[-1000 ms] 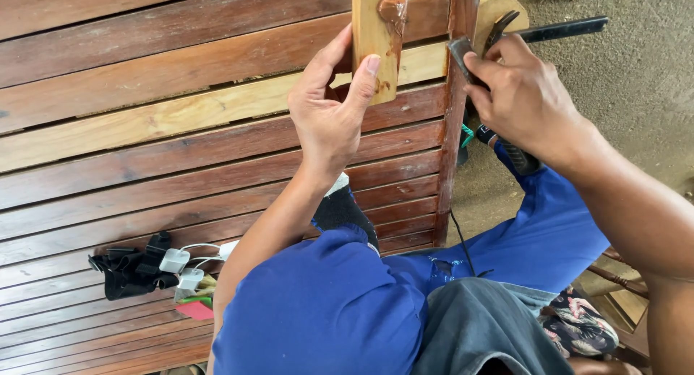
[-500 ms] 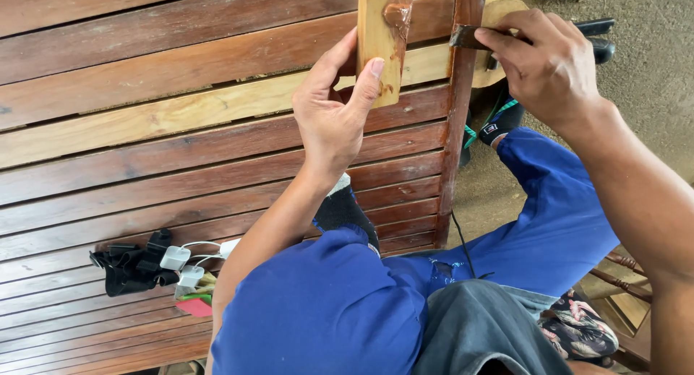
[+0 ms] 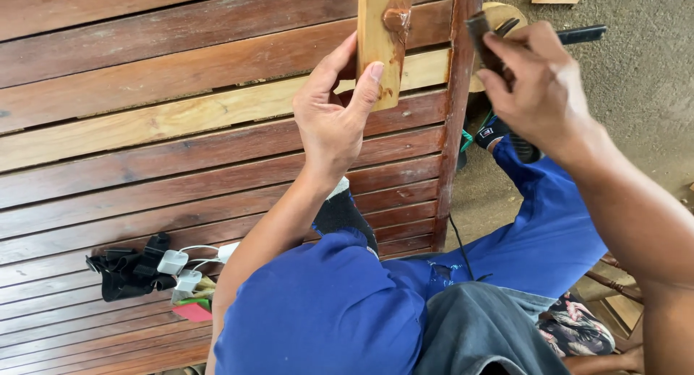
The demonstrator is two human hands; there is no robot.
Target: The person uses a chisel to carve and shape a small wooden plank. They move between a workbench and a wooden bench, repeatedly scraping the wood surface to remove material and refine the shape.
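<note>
Head cam | L hand (image 3: 329,122) pinches wood block (image 3: 383,35) upright on slat bench (image 3: 144,151) | R hand (image 3: 538,86) grips dark tool (image 3: 486,39), now lower vs 0.5 s ago

A slatted wooden table (image 3: 181,151) carries black bundled straps (image 3: 126,272), white chargers (image 3: 181,270) and a pink item (image 3: 194,311).

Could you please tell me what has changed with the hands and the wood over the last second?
The right hand has moved its dark tool from the far side of the slatted frame's edge up and inward, towards the pale wooden piece, and the grip looks shifted. The left hand still pinches that piece upright against the slats. The black bundle and white chargers lie unmoved.
</note>
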